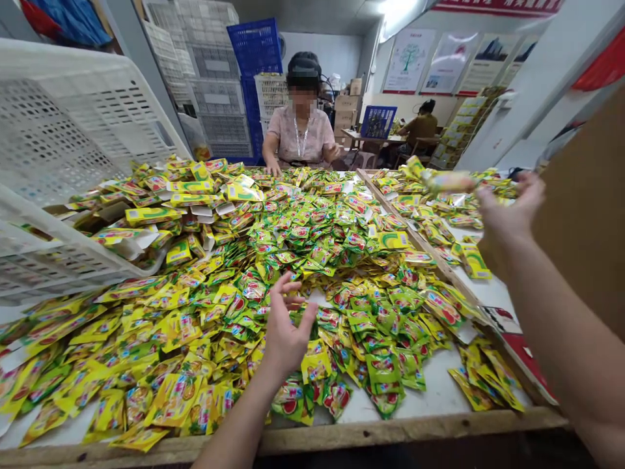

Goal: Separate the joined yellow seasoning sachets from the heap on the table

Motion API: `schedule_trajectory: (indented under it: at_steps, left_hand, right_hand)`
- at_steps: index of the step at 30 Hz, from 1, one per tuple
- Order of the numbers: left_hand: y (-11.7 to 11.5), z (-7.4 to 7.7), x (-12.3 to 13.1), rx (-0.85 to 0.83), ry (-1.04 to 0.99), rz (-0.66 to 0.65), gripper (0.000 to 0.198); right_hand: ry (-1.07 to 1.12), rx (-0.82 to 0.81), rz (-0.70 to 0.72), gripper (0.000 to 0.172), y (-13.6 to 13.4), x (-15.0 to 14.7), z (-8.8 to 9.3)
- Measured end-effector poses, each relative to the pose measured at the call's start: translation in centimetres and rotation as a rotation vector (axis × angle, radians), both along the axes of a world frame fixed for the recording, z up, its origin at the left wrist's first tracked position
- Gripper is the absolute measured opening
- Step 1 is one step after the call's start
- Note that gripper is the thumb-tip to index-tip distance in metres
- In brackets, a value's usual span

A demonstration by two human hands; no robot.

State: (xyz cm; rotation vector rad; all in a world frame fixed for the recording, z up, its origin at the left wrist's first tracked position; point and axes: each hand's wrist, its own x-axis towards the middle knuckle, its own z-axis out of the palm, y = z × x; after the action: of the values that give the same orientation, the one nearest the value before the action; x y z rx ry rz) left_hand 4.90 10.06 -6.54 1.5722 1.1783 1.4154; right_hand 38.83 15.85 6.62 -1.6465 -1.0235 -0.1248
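Note:
My left hand (287,332) is above the heap of small packets, with its fingers spread and nothing in it. Below it lie green packets with a red fruit picture (385,371) and yellow packets (178,394). On the right, my right hand (512,212) reaches over the wooden divider, its thumb and fingers apart. Just beyond its thumb is a motion-smeared small yellow carton (452,182), seemingly out of the grip. More yellow-green cartons (473,260) lie beneath it.
A white perforated crate (92,104) lies tipped at left, cartons (153,215) spilling from it. A wooden divider (415,238) splits the table; a wooden edge (390,426) runs along its front. Brown cardboard (581,221) stands at right. A co-worker (300,130) sits opposite, a hand on the heap.

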Motion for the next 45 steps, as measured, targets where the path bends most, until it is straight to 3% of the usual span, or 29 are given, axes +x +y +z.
schedule_trajectory:
  at_steps: [2, 4, 8, 11, 14, 18, 20, 22, 31, 34, 37, 39, 41, 45]
  left_hand:
    - [0.4, 0.4, -0.5, 0.043, -0.053, 0.106, 0.053]
    - [0.7, 0.7, -0.9, 0.076, -0.119, 0.185, 0.05]
    - [1.5, 1.0, -1.7, 0.11, -0.259, 0.278, 0.043]
    - [2.1, 0.9, -2.3, 0.104, -0.24, 0.283, 0.032]
    - [2.4, 0.8, -2.6, 0.022, 0.024, 0.175, 0.017]
    - [1.9, 0.4, -2.2, -0.046, 0.742, -0.126, 0.021]
    - [1.5, 0.1, -1.8, -0.047, 0.974, -0.155, 0.029]
    - [1.2, -0.2, -1.4, -0.041, 1.029, -0.153, 0.027]
    - [1.6, -0.3, -1.1, 0.164, 0.894, -0.04, 0.008]
    - [1.4, -0.5, -1.1, 0.43, 0.707, 0.03, 0.013]
    - [0.6, -0.5, -0.7, 0.81, 0.514, 0.133, 0.02]
    - [-0.2, -0.4, -0.4, 0.95, 0.502, 0.17, 0.025]
    - [-0.7, -0.3, -0.1, 1.02, 0.545, 0.16, 0.027]
    - [-1.0, 0.0, 0.1, 1.054, 0.644, 0.078, 0.03]
  right_hand:
    - [-0.125, -0.174, -0.045, 0.039, 0.7, 1.6, 1.4]
    - [-0.223, -0.43, 0.057, 0.036, 0.6, 1.2, 0.0]
    - [-0.33, -0.848, 0.361, 0.018, 0.4, -2.2, -7.4]
    - [-0.4, -1.055, 0.384, 0.019, 1.4, -3.5, -11.7]
    - [-0.441, -1.179, 0.365, 0.026, 2.9, -3.2, -12.9]
    - [-0.447, -1.27, 0.416, 0.025, 3.3, -2.5, -12.5]
    - [-0.43, -1.28, 0.444, 0.025, 2.9, -2.5, -12.4]
    - [-0.4, -1.267, 0.464, 0.024, 2.4, -2.6, -12.4]
    - [-0.157, -1.052, 0.494, 0.022, 1.1, -3.6, -13.2]
    - [-0.035, -0.91, 0.5, 0.018, 0.4, -4.6, -12.4]
    - [0.123, -0.763, 0.608, 0.018, -1.7, -7.2, -11.3]
    - [0.233, -0.693, 0.726, 0.025, -3.8, -10.0, -10.9]
    - [0.4, -0.629, 0.839, 0.03, -5.9, -13.0, -10.8]
    - [1.026, -0.455, 1.048, 0.035, -8.4, -17.3, -10.5]
